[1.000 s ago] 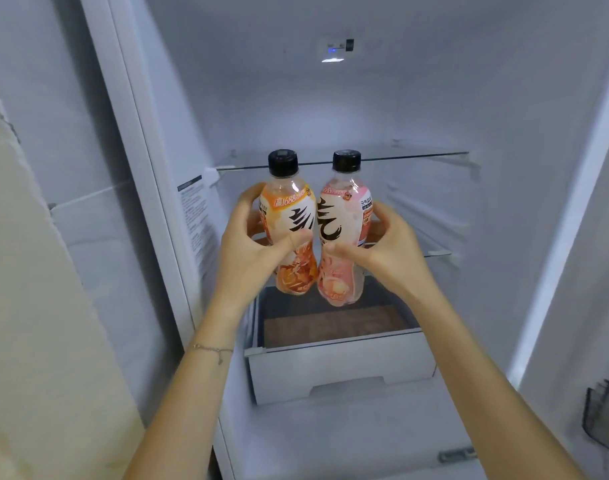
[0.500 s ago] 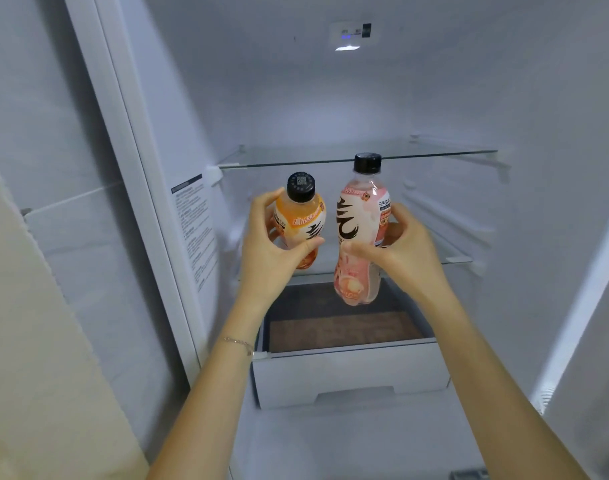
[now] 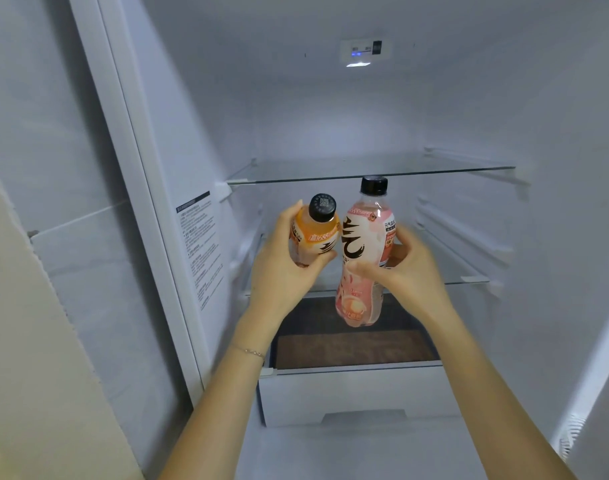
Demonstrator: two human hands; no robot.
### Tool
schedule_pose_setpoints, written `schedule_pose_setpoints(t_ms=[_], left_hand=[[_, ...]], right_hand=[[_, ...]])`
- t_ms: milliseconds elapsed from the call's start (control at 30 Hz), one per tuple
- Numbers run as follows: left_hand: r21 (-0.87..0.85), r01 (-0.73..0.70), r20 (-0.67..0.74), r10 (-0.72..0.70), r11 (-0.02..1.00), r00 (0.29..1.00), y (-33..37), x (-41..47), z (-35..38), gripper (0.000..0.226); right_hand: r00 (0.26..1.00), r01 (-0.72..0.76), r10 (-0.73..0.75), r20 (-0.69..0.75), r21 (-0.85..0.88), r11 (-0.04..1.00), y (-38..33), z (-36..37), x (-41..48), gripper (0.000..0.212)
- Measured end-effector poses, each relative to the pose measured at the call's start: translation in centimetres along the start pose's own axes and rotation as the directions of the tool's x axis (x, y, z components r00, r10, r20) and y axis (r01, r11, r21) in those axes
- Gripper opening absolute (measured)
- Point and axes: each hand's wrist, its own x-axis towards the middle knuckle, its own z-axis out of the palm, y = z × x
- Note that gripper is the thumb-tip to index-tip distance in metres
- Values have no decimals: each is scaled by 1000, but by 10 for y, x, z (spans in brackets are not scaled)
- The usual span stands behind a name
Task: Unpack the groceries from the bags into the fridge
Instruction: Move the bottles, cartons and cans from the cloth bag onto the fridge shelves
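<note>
Currently you are holding two drinks inside the open white fridge point(image 3: 330, 105), one in each hand. They are hanging in front of the gap between the upper glass shelf point(image 3: 372, 171) and the lower glass shelf point(image 3: 469, 280), above the white drawer point(image 3: 358, 393).

Your left hand point(image 3: 282, 271) is gripping the orange plastic bottle point(image 3: 316, 233) with the black screw cap. You are tipping it so the cap is facing you, which in my judgement is helping it clear the upper shelf's edge on entry. Your right hand point(image 3: 413, 275) is gripping the taller pink plastic bottle point(image 3: 356, 244), also black-capped and near upright. Its cap is sitting just under the front edge of the upper shelf, so it is probably going to need a tilt too.

The bottles are riding just beside each other; contact cannot be determined.

Grip finding: both hands are clenching their loads. The left fingers are wrapping the orange bottle's body, with the thumb crossing its front. The right thumb is lying across the pink bottle's waist, fingers curling behind the label. Neither bottle is resting on a shelf yet.
</note>
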Motion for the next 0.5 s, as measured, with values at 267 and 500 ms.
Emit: schedule_pose_setpoints(t_ms=[267,500], left_hand=[[-260,122,69,-107,958,992,19,-12,2,71],[-280,195,153,-157,940,976,26,-19,0,69]], right_hand=[[999,-29,29,15,39,999,7,-3,-1,60],[999,-42,41,32,35,998,14,-4,-4,58]])
